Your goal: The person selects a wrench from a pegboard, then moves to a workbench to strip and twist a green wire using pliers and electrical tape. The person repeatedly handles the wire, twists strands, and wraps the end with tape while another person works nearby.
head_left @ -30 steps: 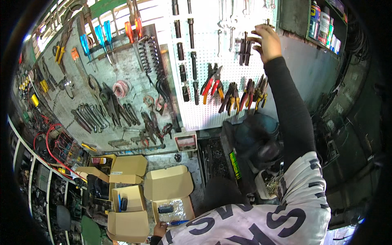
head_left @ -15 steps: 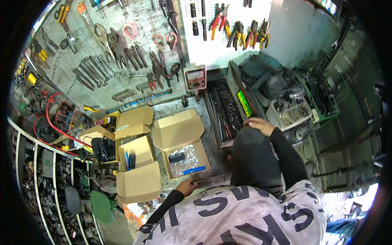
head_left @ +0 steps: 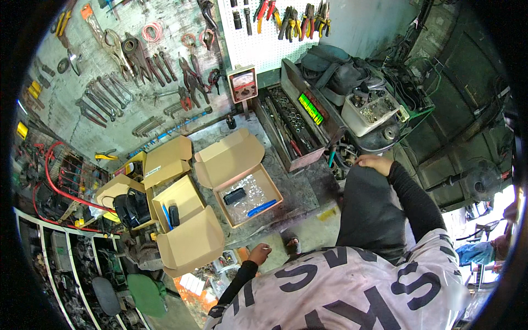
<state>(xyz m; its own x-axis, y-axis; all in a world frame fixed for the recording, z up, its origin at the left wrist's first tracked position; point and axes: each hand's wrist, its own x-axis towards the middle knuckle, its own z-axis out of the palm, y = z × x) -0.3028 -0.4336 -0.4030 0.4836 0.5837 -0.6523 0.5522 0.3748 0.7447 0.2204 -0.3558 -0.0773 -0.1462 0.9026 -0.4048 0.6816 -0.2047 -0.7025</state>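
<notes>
My left hand point(head_left: 259, 254) hangs low beside the front edge of the workbench point(head_left: 297, 190), fingers curled with nothing in them. My right hand point(head_left: 375, 163) rests on my raised knee in black trousers point(head_left: 368, 209), close to the bench's right end; whether it holds anything is hidden. Nearest the left hand stands an open cardboard box point(head_left: 242, 184) holding a small black part point(head_left: 235, 195), a blue pen-like tool point(head_left: 262, 207) and a clear plastic bag.
Two more open cardboard boxes point(head_left: 184, 220) sit left of it. An open socket set case point(head_left: 289, 124), an analogue meter point(head_left: 243, 83), a dark bag point(head_left: 333, 69) and a white tub of small parts point(head_left: 371, 110) line the back. Pliers and wrenches hang on the wall point(head_left: 137, 60).
My right arm came down from the pegboard tools to my knee. The view tilted downward, and my left hand dropped from near the box to below the bench edge.
</notes>
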